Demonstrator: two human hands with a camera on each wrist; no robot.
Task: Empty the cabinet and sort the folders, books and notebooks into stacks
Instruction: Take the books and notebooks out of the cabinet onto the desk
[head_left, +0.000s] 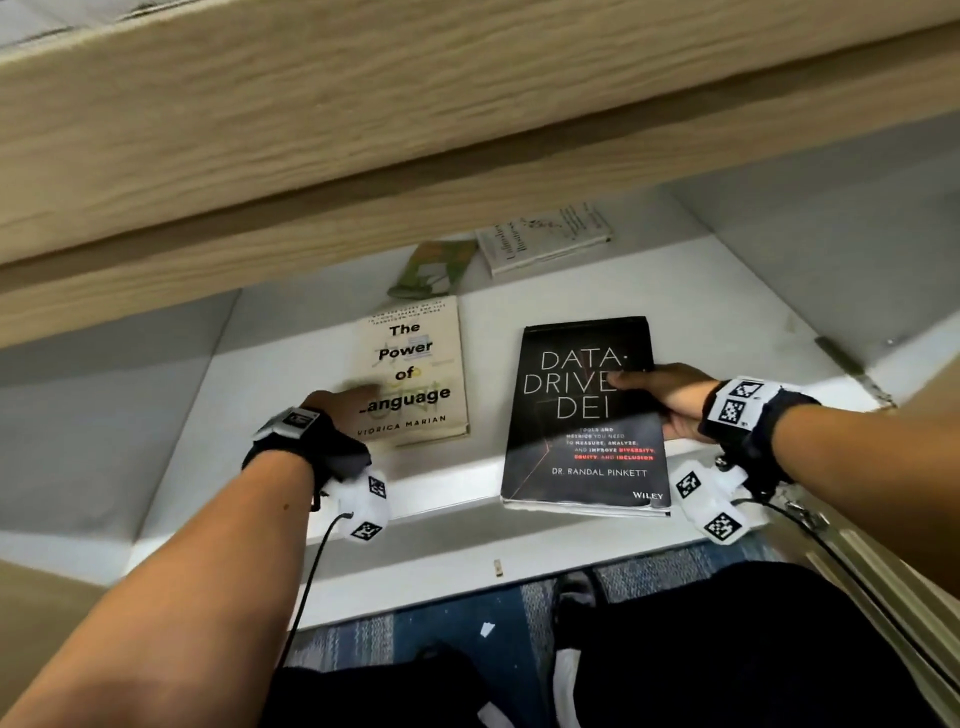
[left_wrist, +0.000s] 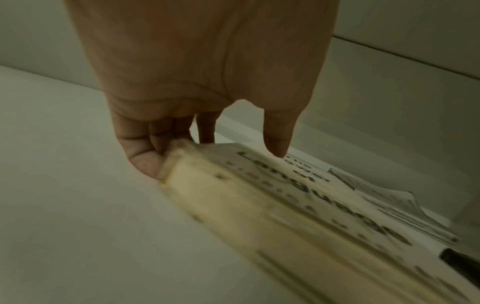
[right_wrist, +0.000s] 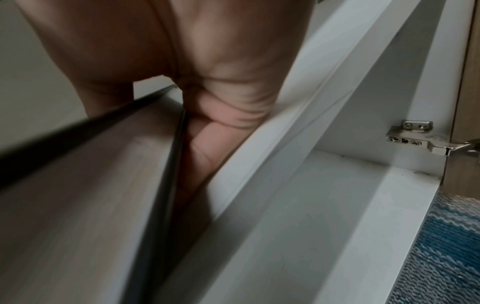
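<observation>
**Two books in hand, two more at the back of the shelf**

Emptying not finished, as far as can be judged. Still four things on the white shelf (head_left: 727, 322) of the cabinet (head_left: 363, 130); no stacks visible anywhere in these views, so sorting probably still ahead.

Right hand (head_left: 670, 400) closed on the black book (head_left: 584, 415): thumb on the cover, other fingers (right_wrist: 205, 148) curled under the right edge. Book already drawn forward, its near end hanging past the shelf edge, over the blue carpet (head_left: 415, 613).

Left hand (head_left: 337, 402) on the cream book (head_left: 410, 371), blurred in the head view. From the left wrist view: thumb on the cover, curled fingertips (left_wrist: 145, 162) at the corner, a narrow pinch there. Whether the corner is lifted off the shelf, cannot tell. Book well inside the shelf, just beside the black one, not touching.

Behind, near the back wall: a green booklet (head_left: 434, 270) and a white book (head_left: 545, 236), both flat, untouched.

Materials and shapes:
- Black book: thick, hard-looking, smooth cover with slight shine, pale block of pages at the side.
- Cream book: thick, matte cover, a little worn at the corner.
- Green booklet: thin and soft, edges curling.
- Shelf: smooth white laminate; cabinet front in pale wood grain; metal hinge (right_wrist: 413, 137) on the right wall.
</observation>
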